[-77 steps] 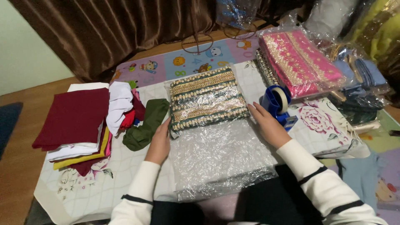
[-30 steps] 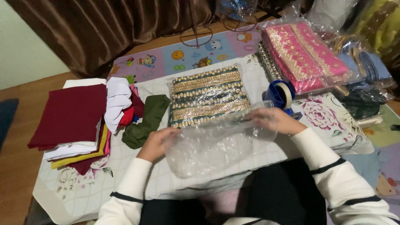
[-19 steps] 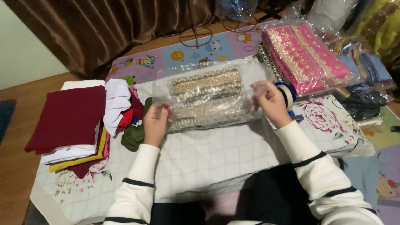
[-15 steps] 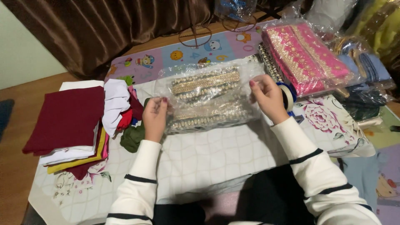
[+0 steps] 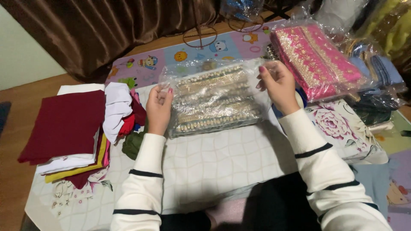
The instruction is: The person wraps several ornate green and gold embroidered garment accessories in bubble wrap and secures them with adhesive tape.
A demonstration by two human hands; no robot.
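Observation:
A clear plastic bag [image 5: 214, 100] with a folded green cloth trimmed in gold inside lies on the white quilted mat [image 5: 214, 171]. The loose plastic flap is folded up over the far side of the cloth. My left hand [image 5: 159, 107] pinches the flap's left corner. My right hand [image 5: 276, 83] pinches its right corner, near the far edge of the package.
A stack of folded cloths [image 5: 68, 128], maroon on top, lies at the left, with white, red and green pieces [image 5: 124, 115] beside it. A bagged pink and gold cloth [image 5: 317, 60] and more bagged cloths [image 5: 381, 85] sit at the right. Brown curtains [image 5: 107, 30] hang behind.
Both hands lifted the loose plastic flap from the near side of the package and folded it up and over the cloth toward the far edge.

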